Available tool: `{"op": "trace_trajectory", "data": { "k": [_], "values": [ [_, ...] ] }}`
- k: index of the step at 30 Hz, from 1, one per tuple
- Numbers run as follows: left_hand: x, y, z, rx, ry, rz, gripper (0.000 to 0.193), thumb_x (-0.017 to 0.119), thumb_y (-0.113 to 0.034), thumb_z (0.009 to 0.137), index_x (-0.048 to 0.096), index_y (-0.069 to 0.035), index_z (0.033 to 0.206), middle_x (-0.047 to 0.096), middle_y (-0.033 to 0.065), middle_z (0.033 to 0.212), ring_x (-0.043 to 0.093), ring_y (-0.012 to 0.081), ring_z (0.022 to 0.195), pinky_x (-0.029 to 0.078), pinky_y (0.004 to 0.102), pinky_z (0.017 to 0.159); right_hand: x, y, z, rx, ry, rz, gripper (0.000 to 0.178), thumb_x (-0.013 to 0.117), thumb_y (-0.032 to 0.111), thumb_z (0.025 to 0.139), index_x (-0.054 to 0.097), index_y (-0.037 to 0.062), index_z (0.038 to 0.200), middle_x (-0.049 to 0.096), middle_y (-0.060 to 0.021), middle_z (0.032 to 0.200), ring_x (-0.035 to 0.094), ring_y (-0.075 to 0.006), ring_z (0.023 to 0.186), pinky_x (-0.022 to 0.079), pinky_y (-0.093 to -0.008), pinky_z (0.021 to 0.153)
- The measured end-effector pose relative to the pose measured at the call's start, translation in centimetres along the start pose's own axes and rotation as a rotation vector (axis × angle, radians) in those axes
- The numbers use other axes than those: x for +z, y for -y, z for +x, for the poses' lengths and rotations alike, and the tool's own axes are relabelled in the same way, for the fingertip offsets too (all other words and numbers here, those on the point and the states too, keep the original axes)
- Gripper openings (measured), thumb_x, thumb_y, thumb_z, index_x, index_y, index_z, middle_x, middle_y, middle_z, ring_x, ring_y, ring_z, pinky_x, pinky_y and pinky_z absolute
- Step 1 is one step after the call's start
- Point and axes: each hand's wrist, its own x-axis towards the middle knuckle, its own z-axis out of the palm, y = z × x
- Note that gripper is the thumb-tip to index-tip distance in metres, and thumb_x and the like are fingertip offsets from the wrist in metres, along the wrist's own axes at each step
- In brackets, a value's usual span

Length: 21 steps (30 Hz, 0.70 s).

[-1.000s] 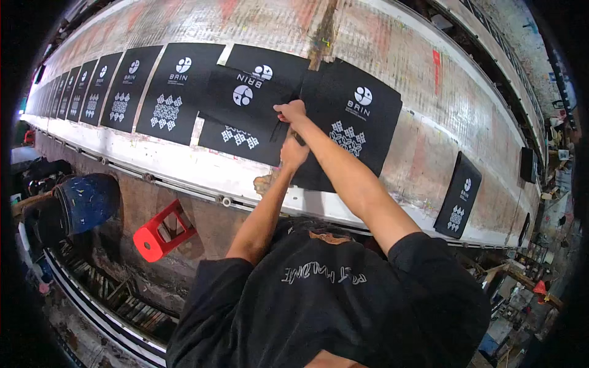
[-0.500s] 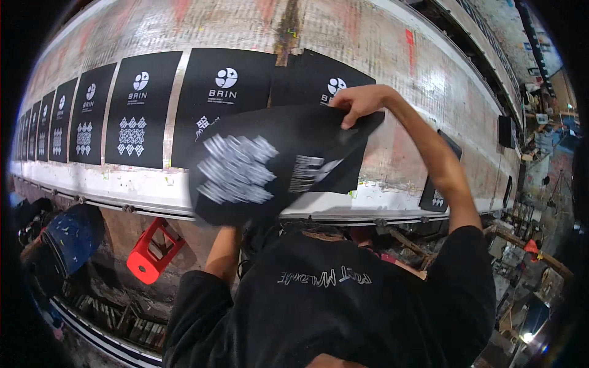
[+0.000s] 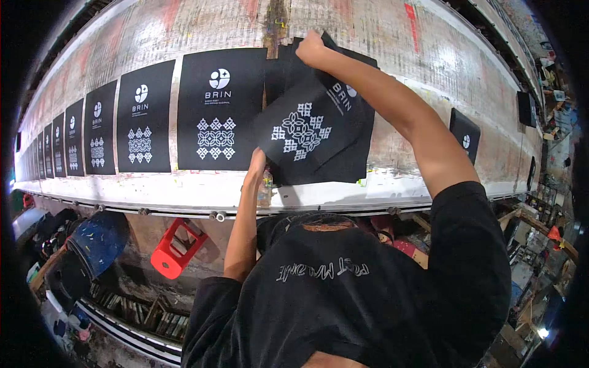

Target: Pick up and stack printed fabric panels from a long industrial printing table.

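A black sheet with a white round emblem, lettering and a lattice motif hangs tilted between my hands. My left hand is closed on its lower-left edge. At the far end, my right hand pinches the top edge, and my forearm covers part of the emblem. Directly beneath lie other black sheets, mostly hidden by the held one. Just to the left, a flat black printed sheet rests on the long printing table.
Several matching black sheets run in a row to the left. More dark sheets lie at the right. A metal rail edges the table's near side. On the floor are a red plastic stool and a blue drum.
The held sheet has swung away from me and to the right, down over the pile. My right hand has moved far and left; my left hand has come into sight at the sheet's near edge.
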Motion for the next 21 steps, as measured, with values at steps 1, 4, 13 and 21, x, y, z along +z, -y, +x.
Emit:
{"op": "trace_trajectory", "data": {
  "k": [1, 4, 13, 21],
  "values": [
    [-0.1, 0.1, -0.4, 0.097, 0.006, 0.188, 0.043, 0.065, -0.015, 0.082, 0.053, 0.000, 0.120, 0.063, 0.0077, 0.102, 0.057, 0.0160, 0.087, 0.044, 0.0283, 0.073, -0.4, 0.7, 0.4, -0.038, -0.165, -0.096, 0.033, 0.068, 0.017, 0.073, 0.069, 0.0072, 0.105, 0.067, -0.0079, 0.102, 0.056, -0.0277, 0.109, 0.039, -0.0472, 0.096],
    [-0.4, 1.6, 0.1, 0.235, -0.003, 0.456, 0.030, 0.069, -0.010, 0.079, 0.056, -0.002, 0.105, 0.061, 0.0039, 0.091, 0.053, 0.0117, 0.075, 0.041, 0.0263, 0.064, -0.3, 4.1, -1.0, 0.040, -0.819, 0.130, 0.044, 0.064, 0.021, 0.078, 0.059, 0.0089, 0.119, 0.060, -0.0104, 0.112, 0.052, -0.0271, 0.111, 0.031, -0.0473, 0.105],
    [-0.1, 2.2, 1.0, 0.216, -0.256, 0.261, 0.035, 0.063, -0.039, 0.089, 0.062, -0.004, 0.083, 0.045, -0.0040, 0.067, 0.039, 0.0059, 0.062, 0.031, 0.0240, 0.055, 12.0, 17.2, -20.3, 0.299, -0.260, 0.854, 0.097, 0.079, 0.038, 0.066, 0.030, 0.0094, 0.145, 0.024, -0.0170, 0.151, 0.024, -0.0347, 0.139, 0.021, -0.0518, 0.112],
    [3.7, 1.8, 0.4, 0.422, -0.543, 0.967, 0.062, 0.077, -0.046, 0.070, 0.060, 0.008, 0.097, 0.063, 0.0151, 0.086, 0.061, 0.0277, 0.085, 0.047, 0.0373, 0.081, 14.6, 13.5, -21.1, 0.021, -0.271, 0.744, 0.094, 0.084, 0.022, 0.059, 0.038, 0.0156, 0.141, 0.027, -0.0147, 0.150, 0.023, -0.0330, 0.140, 0.025, -0.0526, 0.111]
  ]
}}
